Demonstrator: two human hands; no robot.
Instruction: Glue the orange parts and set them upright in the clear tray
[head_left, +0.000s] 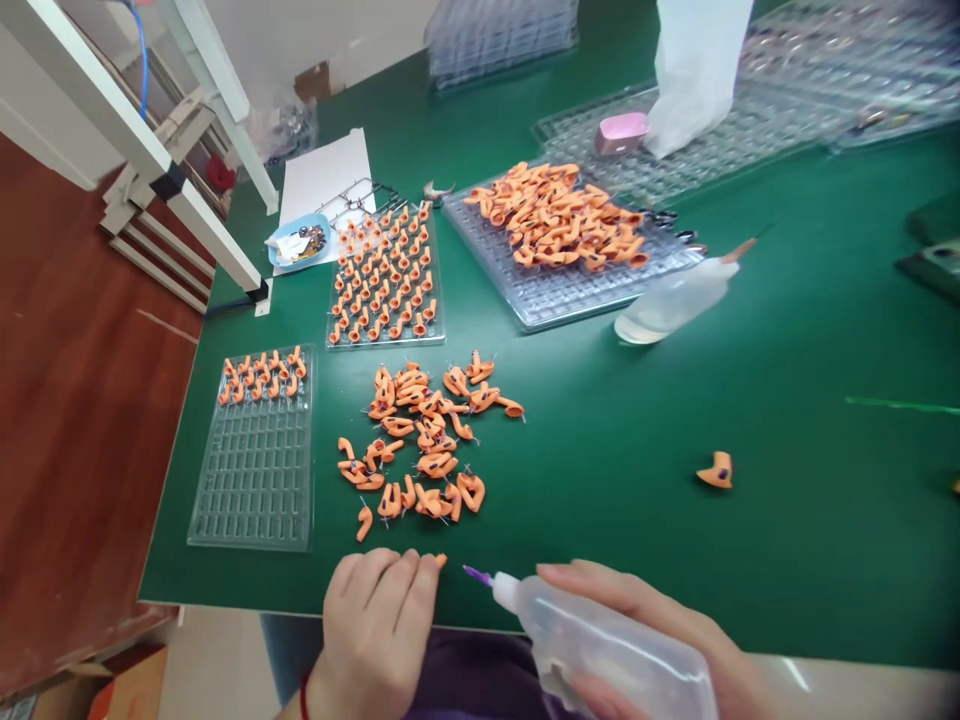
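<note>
Near the table's front edge my left hand [386, 605] is closed on a small orange curved part [441, 561], of which only the tip shows past the fingers. My right hand [645, 620] grips a translucent squeeze bottle [622, 640]. Its purple needle tip points left toward the orange part, a short gap apart. Just beyond my left hand lies a loose heap of orange curved parts [431, 440] with fine wires and dark spots. To the left, a clear compartment tray [251, 480] has orange parts standing in its far rows.
Another tray [386, 342] is filled with upright orange parts. Behind it, stacked trays [525, 315] carry a big orange pile [562, 215]. A second bottle [675, 300] leans at a tilt, and one orange piece [718, 470] lies at right. A blue dish [274, 255] and a white frame post [210, 225] stand left.
</note>
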